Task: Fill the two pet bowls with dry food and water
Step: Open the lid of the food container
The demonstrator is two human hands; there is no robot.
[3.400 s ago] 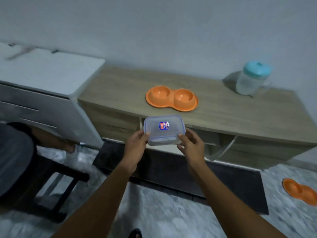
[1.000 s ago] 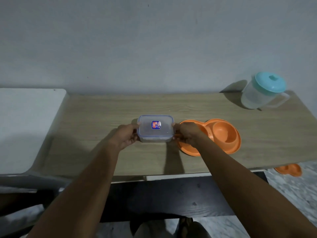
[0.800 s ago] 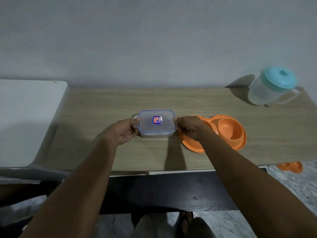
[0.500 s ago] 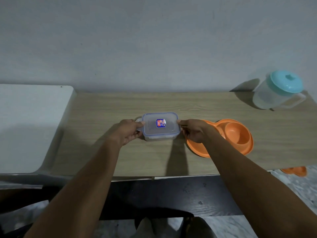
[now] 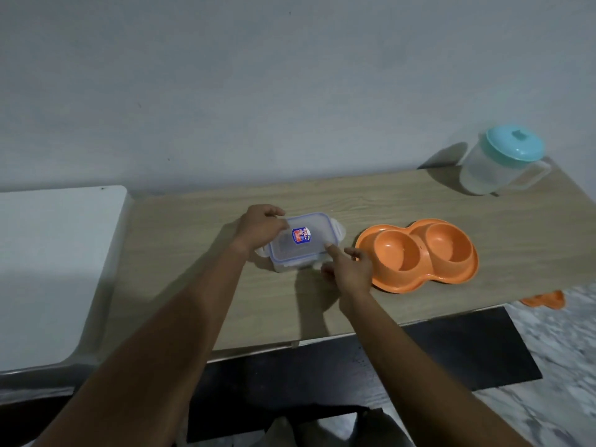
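Both hands have been shifted from the container's ends to its clips; the container [image 5: 301, 241] is set on the counter [image 5: 371, 201] beside the empty double bowl [image 5: 417, 254]; left hand [image 5: 259, 225] fingers are curled over the far-left corner, right hand [image 5: 350, 269] fingers loosely spread at the near clip; opening is judged imminent.

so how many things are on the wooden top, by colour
orange: 1, the orange plastic double pet bowl
clear with blue-rimmed lid: 1, the rectangular plastic food container
clear with teal lid: 1, the plastic water jug
total: 3
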